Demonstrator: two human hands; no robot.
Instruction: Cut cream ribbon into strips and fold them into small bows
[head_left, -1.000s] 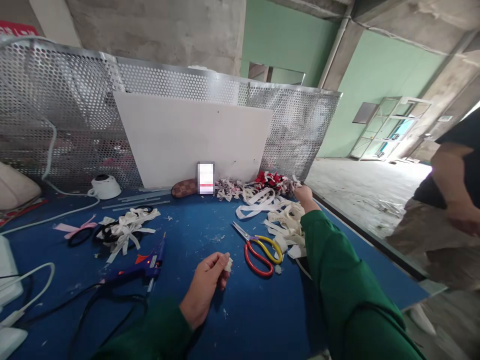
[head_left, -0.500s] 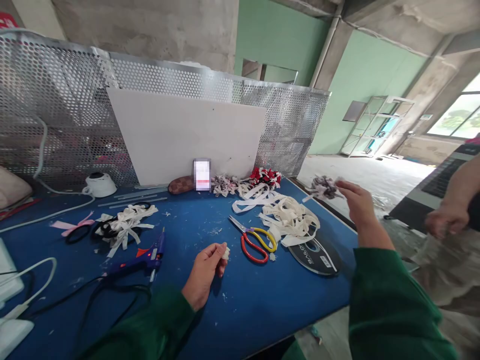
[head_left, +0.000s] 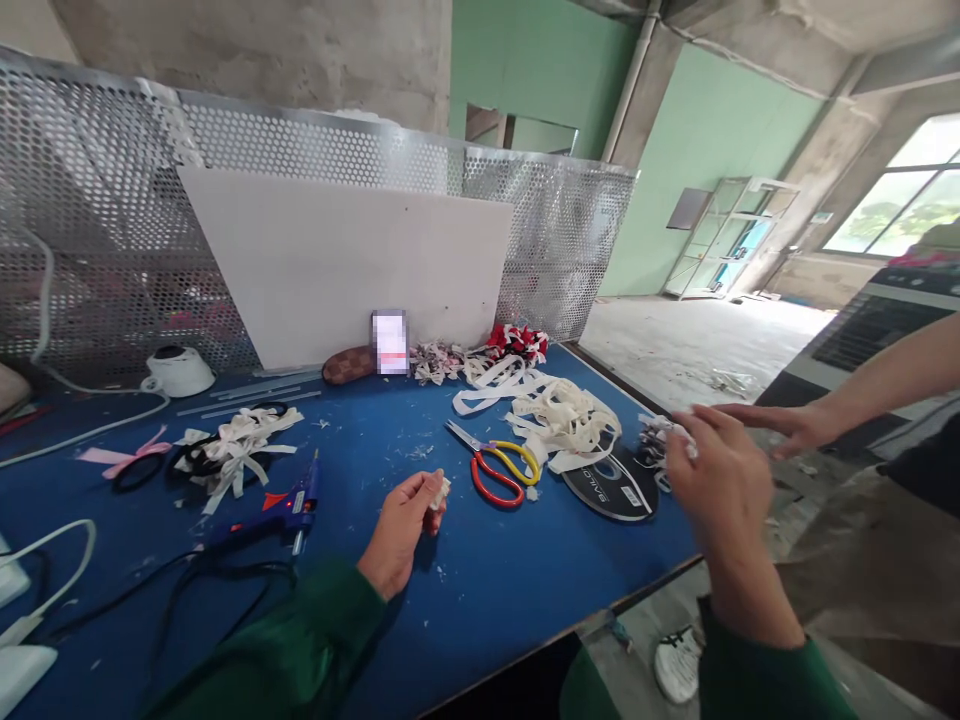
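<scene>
Near the middle of the blue tabletop, my left hand (head_left: pixel 405 530) is closed in a pinch on a small cream-coloured fabric piece (head_left: pixel 442 492). By the table's right edge my right hand (head_left: pixel 724 480), slightly blurred, has its thumb and fingers closed on a bunch of grey, black and white ribbon bows (head_left: pixel 654 442); part of the bunch is hidden behind the fingers. Between my hands lie scissors (head_left: pixel 499 475) with one red and one yellow handle. Beyond them are a heap of cream ribbon (head_left: pixel 566 415) and a black labelled disc (head_left: pixel 611 490).
A blue glue gun (head_left: pixel 289 510) with its cable rests left, before a pile of bow hair ties (head_left: pixel 240 450). At the back stand a lit phone (head_left: pixel 390 342), a brown checked case (head_left: pixel 349 365) and red bows (head_left: pixel 517 342). A co-worker's hand (head_left: pixel 799 428) reaches in from the right.
My right hand has lowered the ribbon bunch from mid-air to the table's right edge. The co-worker's hand has come closer to it. My left hand keeps its pinch; the view has shifted slightly right.
</scene>
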